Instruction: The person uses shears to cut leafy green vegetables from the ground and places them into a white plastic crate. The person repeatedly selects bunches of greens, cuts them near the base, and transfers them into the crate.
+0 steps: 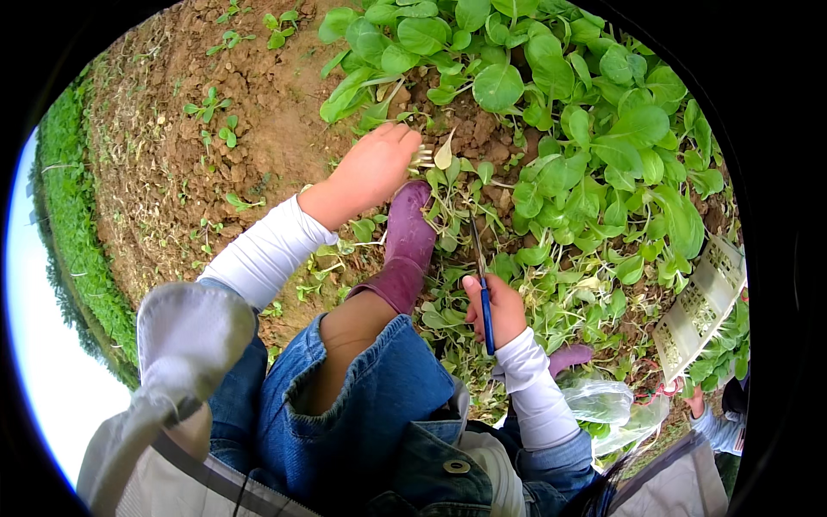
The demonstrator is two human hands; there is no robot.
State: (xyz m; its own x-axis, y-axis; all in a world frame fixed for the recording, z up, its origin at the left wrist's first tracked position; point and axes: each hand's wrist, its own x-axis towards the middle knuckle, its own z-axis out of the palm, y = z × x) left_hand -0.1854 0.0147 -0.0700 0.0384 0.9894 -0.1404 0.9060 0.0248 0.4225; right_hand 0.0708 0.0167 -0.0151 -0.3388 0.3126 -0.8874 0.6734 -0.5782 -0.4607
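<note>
My left hand (pixel 381 161) reaches over the soil beside the leafy green plants (pixel 497 87), with pale cut stems (pixel 422 157) showing at its fingers; what its palm holds is hidden. A yellowed leaf (pixel 444 152) stands just right of these stems. My right hand (pixel 497 310) grips a knife with a blue handle (pixel 486 323), its narrow dark blade (pixel 477 242) pointing away from me over small leafy plants. A purple rubber boot (pixel 411 242) on my foot lies between my two hands.
Loose leaves (pixel 555 297) litter the ground right of my right hand. Clear plastic bags (pixel 601 404) lie at lower right, near a pale slotted plastic crate (pixel 701 310) with greens beside it. Another person's hand (pixel 695 402) is near the crate. Small seedlings (pixel 208 105) grow in the bare soil at left.
</note>
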